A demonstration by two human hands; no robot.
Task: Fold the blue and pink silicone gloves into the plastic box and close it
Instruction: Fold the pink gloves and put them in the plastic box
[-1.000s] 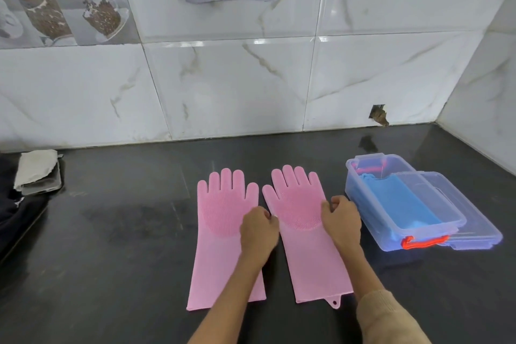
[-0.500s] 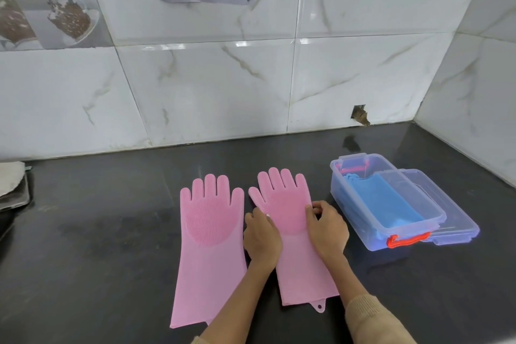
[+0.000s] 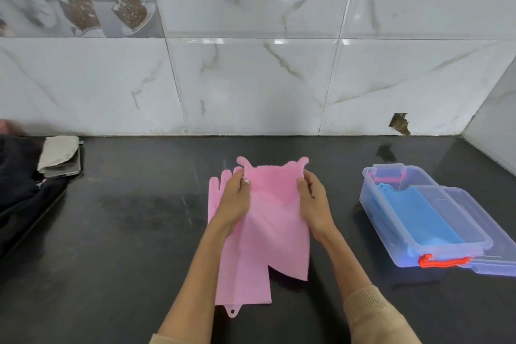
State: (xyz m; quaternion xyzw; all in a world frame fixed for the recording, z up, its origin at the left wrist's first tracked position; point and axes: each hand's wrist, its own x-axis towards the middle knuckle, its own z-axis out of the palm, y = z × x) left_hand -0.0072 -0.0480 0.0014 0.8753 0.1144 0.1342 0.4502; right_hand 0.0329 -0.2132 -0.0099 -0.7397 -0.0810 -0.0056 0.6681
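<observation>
both hands are lifting one pink glove (image 3: pixel 275 212) up off the black counter (image 3: pixel 125 232), maybe so it can go over the other pink glove (image 3: pixel 243 282) that lies flat under it, at about 7 o'clock from it. that would make one neat stack to fold. the left hand (image 3: pixel 234 201) pinches the glove's left edge, with fingers curled shut on it, and the right hand (image 3: pixel 312 204) pinches the right edge the same way. the hands are apart, with the glove stretched between them. two little pink bits poke up at the top, and i cannot tell which fingers they are. the plastic box (image 3: pixel 371 198) sits well off at 3 o'clock from the hands, open, so things can drop right in. the blue gloves (image 3: pixel 418 220) look already folded inside it. its clear lid (image 3: pixel 499 248) seems to lie just beside it or a bit under it, and the red clip (image 3: pixel 444 261) at the near end is not shut. i think the pink gloves come next, then the lid.
</observation>
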